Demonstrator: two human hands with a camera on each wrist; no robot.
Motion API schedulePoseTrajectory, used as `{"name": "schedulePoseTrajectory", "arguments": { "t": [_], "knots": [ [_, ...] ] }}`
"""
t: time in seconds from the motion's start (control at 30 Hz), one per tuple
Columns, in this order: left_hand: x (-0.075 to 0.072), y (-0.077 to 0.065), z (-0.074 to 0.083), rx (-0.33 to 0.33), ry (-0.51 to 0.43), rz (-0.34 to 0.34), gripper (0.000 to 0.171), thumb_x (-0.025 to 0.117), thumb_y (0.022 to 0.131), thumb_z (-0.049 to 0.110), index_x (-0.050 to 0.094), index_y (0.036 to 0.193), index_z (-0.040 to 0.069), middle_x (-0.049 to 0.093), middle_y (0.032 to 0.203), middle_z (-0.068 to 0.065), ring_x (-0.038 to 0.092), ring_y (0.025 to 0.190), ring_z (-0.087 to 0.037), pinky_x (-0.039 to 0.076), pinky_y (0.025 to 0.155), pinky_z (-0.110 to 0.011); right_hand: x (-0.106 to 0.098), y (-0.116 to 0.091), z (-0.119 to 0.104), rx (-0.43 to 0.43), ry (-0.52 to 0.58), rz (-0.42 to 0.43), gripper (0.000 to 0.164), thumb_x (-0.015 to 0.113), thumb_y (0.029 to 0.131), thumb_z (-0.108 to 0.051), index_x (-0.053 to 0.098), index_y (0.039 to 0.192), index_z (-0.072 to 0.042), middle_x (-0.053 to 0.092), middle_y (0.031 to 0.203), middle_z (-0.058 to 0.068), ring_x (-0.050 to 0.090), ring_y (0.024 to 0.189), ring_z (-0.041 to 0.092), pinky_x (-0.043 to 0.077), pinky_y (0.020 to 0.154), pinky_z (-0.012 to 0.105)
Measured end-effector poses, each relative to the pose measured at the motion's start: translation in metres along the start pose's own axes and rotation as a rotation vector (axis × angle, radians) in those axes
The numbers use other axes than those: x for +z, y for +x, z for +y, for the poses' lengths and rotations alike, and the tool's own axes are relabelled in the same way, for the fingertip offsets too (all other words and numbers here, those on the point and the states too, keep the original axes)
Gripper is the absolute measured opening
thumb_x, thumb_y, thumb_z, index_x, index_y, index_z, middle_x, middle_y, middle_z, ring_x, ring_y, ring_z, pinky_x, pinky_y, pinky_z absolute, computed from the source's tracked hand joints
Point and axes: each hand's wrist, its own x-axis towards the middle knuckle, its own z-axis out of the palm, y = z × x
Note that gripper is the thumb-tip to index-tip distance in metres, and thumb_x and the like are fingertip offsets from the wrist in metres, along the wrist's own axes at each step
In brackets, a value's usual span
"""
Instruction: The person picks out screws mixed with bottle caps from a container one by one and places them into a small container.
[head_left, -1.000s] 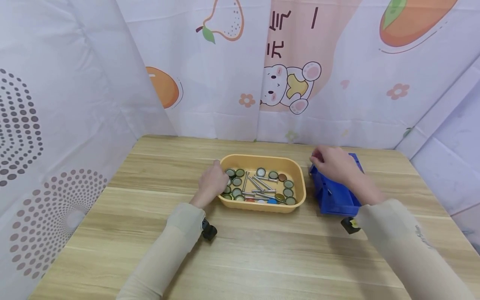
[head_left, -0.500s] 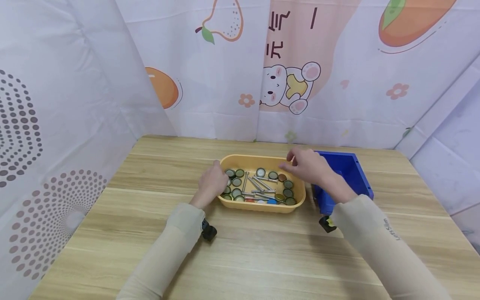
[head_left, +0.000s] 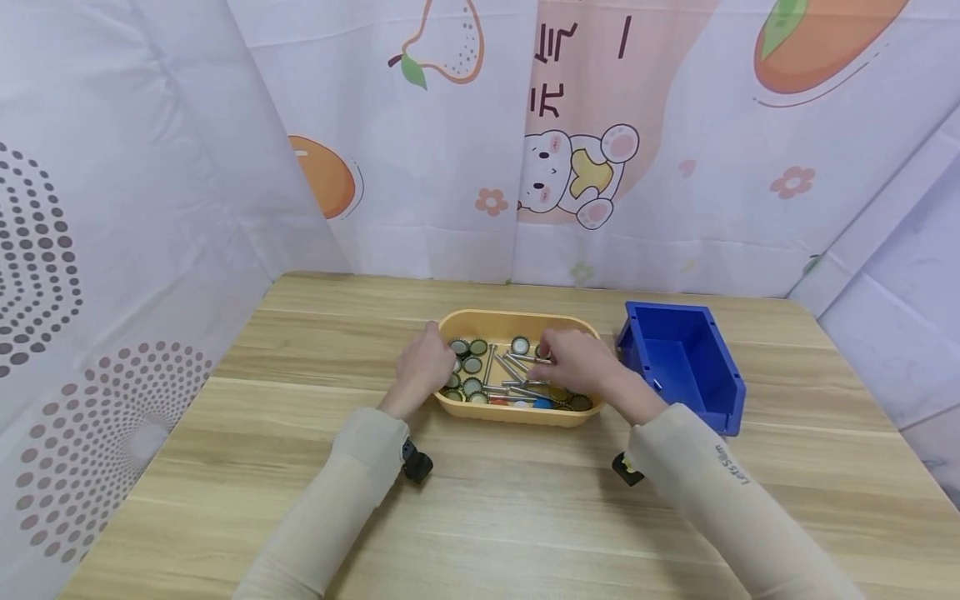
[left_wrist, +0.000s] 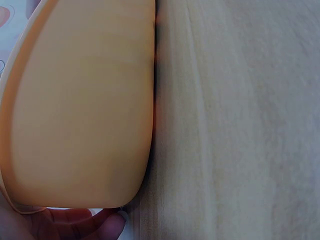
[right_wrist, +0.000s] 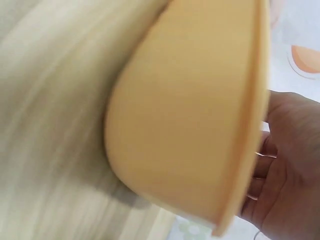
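Nearest, two pale sleeves stretch forward over the wood-grain tabletop, a small black camera at each wrist. Beyond them, a yellow tray with rounded ends sits flat on the tabletop, lying crosswise between the two hands. The left hand grips its left end, fingers curled against the outside of the wall. The right hand is over the right part of the tray, thumb and forefinger apart and angled down towards the contents; whether the fingertips touch anything cannot be told. Inside, long metal screws lie crisscross around the middle, and bottle caps cluster at both ends, with red, white and blue ones along the near side. To the right of the tray and apart from it stands a blue bin, a bit of shiny metal showing at its left wall. Farthest back, a white curtain printed with fruit, flowers and a cartoon bear hangs behind the tabletop
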Motion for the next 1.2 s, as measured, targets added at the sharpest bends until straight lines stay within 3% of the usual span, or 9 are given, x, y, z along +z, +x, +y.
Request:
{"name": "schedulePoseTrajectory", "arguments": {
  "t": [0.2, 0.43, 0.8, 1.03, 1.2],
  "knots": [
    [0.000, 0.000, -0.001, 0.005, 0.014, 0.009, 0.034, 0.045, 0.095, 0.021, 0.048, 0.124, 0.004, 0.061, 0.089, -0.010, 0.060, 0.075, -0.026, 0.043, 0.058, -0.034, 0.016, 0.002, -0.008, 0.005, -0.019, -0.042, 0.032, 0.075, 0.086, -0.038, 0.062, 0.098, -0.011, 0.060, 0.087, 0.000, 0.054, 0.073, 0.015, 0.043, 0.060, 0.029],
    [-0.001, 0.000, -0.002, 0.011, 0.002, 0.011, 0.035, 0.044, 0.095, 0.021, 0.047, 0.125, 0.003, 0.061, 0.090, -0.011, 0.060, 0.076, -0.026, 0.043, 0.059, -0.035, 0.026, 0.004, -0.010, -0.054, -0.067, -0.016, 0.032, 0.077, 0.084, -0.036, 0.062, 0.094, -0.010, 0.058, 0.085, 0.001, 0.052, 0.073, 0.015, 0.045, 0.066, 0.031],
    [-0.002, -0.001, -0.001, 0.004, -0.017, 0.010, 0.033, 0.044, 0.095, 0.021, 0.048, 0.123, 0.004, 0.060, 0.089, -0.010, 0.059, 0.077, -0.026, 0.042, 0.060, -0.035, 0.033, 0.002, -0.007, -0.072, -0.087, -0.038, 0.014, 0.069, 0.092, -0.026, 0.065, 0.091, -0.013, 0.058, 0.096, 0.006, 0.056, 0.084, 0.018, 0.050, 0.077, 0.039],
    [-0.001, -0.001, 0.000, 0.008, -0.005, 0.005, 0.034, 0.044, 0.095, 0.021, 0.047, 0.124, 0.004, 0.060, 0.088, -0.010, 0.059, 0.075, -0.026, 0.042, 0.059, -0.035, 0.034, 0.003, -0.007, -0.039, -0.122, -0.093, 0.015, 0.067, 0.093, -0.022, 0.064, 0.094, -0.008, 0.057, 0.094, 0.006, 0.055, 0.081, 0.017, 0.052, 0.073, 0.037],
    [-0.001, -0.001, 0.000, 0.010, -0.004, 0.004, 0.035, 0.043, 0.095, 0.021, 0.046, 0.125, 0.003, 0.060, 0.087, -0.010, 0.059, 0.074, -0.026, 0.042, 0.059, -0.035, 0.035, 0.004, -0.006, -0.030, -0.126, -0.090, 0.014, 0.065, 0.094, -0.019, 0.058, 0.091, -0.008, 0.058, 0.084, 0.004, 0.054, 0.071, 0.016, 0.048, 0.064, 0.034]
  ]
}}
